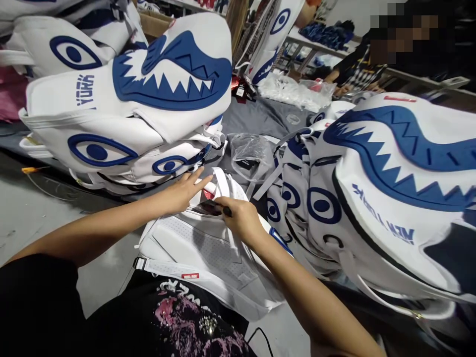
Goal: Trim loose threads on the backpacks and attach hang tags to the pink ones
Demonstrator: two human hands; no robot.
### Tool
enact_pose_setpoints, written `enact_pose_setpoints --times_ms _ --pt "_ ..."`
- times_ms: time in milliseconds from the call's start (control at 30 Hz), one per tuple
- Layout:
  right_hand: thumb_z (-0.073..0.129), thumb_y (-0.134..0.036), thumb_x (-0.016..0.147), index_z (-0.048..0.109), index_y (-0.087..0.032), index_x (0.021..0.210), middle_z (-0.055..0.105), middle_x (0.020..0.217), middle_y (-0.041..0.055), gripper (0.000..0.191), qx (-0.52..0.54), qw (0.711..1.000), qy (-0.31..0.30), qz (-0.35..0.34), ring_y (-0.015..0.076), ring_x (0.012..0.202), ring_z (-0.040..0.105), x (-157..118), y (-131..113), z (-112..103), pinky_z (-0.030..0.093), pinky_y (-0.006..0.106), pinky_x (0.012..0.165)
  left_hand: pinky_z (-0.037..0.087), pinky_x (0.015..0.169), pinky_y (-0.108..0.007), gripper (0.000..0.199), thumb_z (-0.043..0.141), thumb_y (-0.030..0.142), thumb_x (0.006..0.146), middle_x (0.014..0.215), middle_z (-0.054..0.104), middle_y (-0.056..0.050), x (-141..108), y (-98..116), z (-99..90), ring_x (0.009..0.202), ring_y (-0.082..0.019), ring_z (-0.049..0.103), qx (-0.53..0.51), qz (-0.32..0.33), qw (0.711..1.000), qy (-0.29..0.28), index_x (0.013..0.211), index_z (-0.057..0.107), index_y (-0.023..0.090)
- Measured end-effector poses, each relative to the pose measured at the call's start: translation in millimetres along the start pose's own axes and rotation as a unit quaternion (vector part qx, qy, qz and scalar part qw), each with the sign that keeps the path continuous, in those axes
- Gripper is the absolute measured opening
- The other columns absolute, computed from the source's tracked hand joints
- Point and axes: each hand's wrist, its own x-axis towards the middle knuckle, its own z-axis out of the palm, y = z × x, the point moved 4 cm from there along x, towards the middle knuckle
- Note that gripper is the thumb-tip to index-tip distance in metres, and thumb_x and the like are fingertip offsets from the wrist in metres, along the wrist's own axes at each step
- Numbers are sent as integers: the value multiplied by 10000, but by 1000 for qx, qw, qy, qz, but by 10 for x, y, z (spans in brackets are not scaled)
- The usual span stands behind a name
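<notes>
A white backpack [208, 243] lies in front of me with its mesh-dotted back panel up and one padded shoulder strap toward my body. My left hand [182, 193] rests on its top end beside the handle, fingers stretched and apart, holding nothing. My right hand [241, 218] is closed around a small black tool whose kind I cannot make out. The tool's dark front part lies at the backpack's top edge, next to a white webbing strap [222, 183] and a red label [208, 194].
Stacked white backpacks with blue eyes and teeth [171, 74] rise at the left. More such backpacks [394, 158] are piled at the right. Between them lies a clear plastic bag [251, 156]. Clear wrapping [293, 91] and another person's arm [345, 69] are farther back.
</notes>
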Motion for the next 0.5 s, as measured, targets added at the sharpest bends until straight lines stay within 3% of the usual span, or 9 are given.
enact_pose_setpoints --times_ms 67,133,233,333,400,500 --pt "544 -66 833 735 -264 1105 785 1011 23 386 -60 993 -98 5 218 927 725 47 -65 117 463 270 754 350 1166 -479 1060 576 -24 739 1703 -85 -139 -34 -28 15 1538 -407 179 -21 -2 1000 9 1616 79 300" --pt "544 -84 846 736 -263 1116 786 1014 38 377 -104 983 -148 -6 233 929 726 88 -134 196 446 278 738 314 1195 -498 1024 579 1 762 1702 -89 -141 -77 -51 43 1553 -396 128 -51 5 998 25 1615 91 289" --pt "530 -106 870 738 -247 1134 782 992 74 365 -133 973 -184 -29 240 904 722 139 -233 287 434 288 722 235 1252 -466 836 530 78 865 1707 -15 -142 -212 -94 112 1576 -304 85 -117 2 989 91 1606 166 217" --pt "494 -87 894 738 -219 1136 771 996 105 368 -154 965 -209 -22 246 921 710 184 -287 353 446 294 724 212 1273 -439 659 456 264 981 1679 180 -169 -423 -205 273 1568 -253 159 -185 -69 968 154 1584 229 125" --pt "455 -73 919 736 -190 1125 761 1020 123 368 -166 961 -222 -19 250 963 701 221 -302 395 462 297 737 248 1263 -454 645 401 352 1010 1640 286 -190 -543 -278 414 1539 -260 251 -208 -107 958 167 1575 235 90" --pt "455 -106 945 727 -184 1174 762 1012 135 364 -173 956 -237 -6 263 971 711 301 -294 474 491 314 770 275 1250 -463 672 407 381 1007 1618 332 -195 -627 -321 573 1507 -267 312 -208 -99 957 178 1579 214 86"
